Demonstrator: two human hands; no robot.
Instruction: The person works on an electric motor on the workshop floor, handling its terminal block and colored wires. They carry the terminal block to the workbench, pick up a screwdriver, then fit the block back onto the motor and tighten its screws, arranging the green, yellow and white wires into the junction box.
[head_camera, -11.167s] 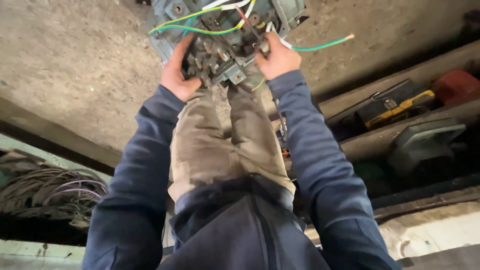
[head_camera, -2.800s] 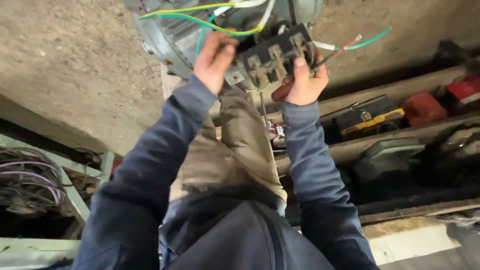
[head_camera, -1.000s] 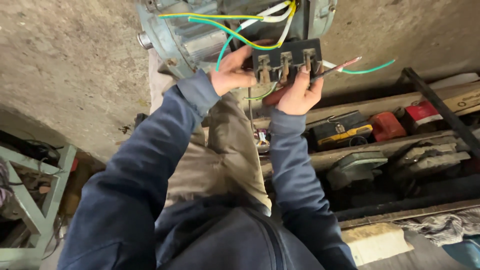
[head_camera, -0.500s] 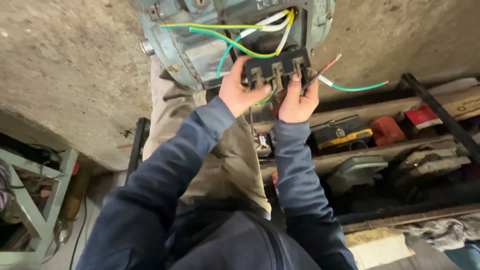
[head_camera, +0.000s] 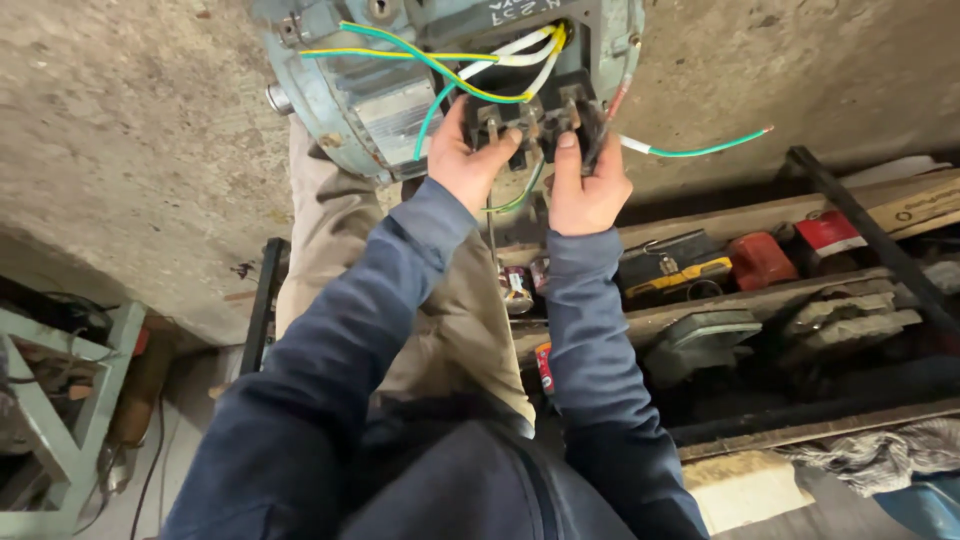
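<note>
Since half a second ago: view has tipped slightly, so the motor and both hands sit a little higher and more central; the hands keep the same hold on the terminal block, thumbs shifted only slightly.

Concrete floor (head_camera: 130, 150): grey, rough, fills the upper left and upper right of the view.

Electric motor (head_camera: 350, 90): blue-grey finned housing, lying on the floor at top centre, terminal box opening facing the person. Green-yellow and white wires (head_camera: 470, 75) run out of the opening and loop across the housing.

Person's legs in khaki trousers and dark blue sleeves occupy the centre, reaching up to the motor.

Wooden shelf (head_camera: 760, 300) at right: holds a black and yellow case (head_camera: 675, 270) and a red container (head_camera: 760, 260); grey cloth below, near the right edge.

Green metal frame (head_camera: 60, 400) at lower left.

Terminal block (head_camera: 535, 125): black, with metal studs, held at the mouth of the motor's box, between the two hands.

Left hand (head_camera: 465, 160): fingers closed around the block's left end, thumb tip pressed on its face.

Right hand (head_camera: 585, 185): fingers wrapped on the block's right end, thumb laid up against it.

Loose green wire (head_camera: 700, 150): trails right from the block, bare end clear of the floor.
</note>
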